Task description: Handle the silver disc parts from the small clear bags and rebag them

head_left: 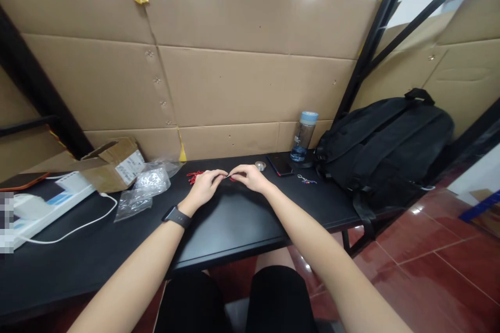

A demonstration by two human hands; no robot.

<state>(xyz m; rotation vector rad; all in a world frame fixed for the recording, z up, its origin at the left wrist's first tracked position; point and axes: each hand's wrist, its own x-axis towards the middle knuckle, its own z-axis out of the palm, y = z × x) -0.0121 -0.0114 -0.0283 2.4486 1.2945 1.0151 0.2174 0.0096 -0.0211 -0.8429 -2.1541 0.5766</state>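
My left hand and my right hand meet over the black table, fingertips almost touching. Each pinches at a small item between them, too small to name; a bit of red shows under the right fingers. Red cords lie in a small heap just behind my left hand. Beyond my right hand stands a small round clear dish. My left wrist wears a dark watch.
To the right are a dark phone, a thin-corded trinket, a water bottle and a black backpack. Leftward sit clear plastic wrapping, an opened cardboard box and a white power strip with cable. Cardboard panels wall the back.
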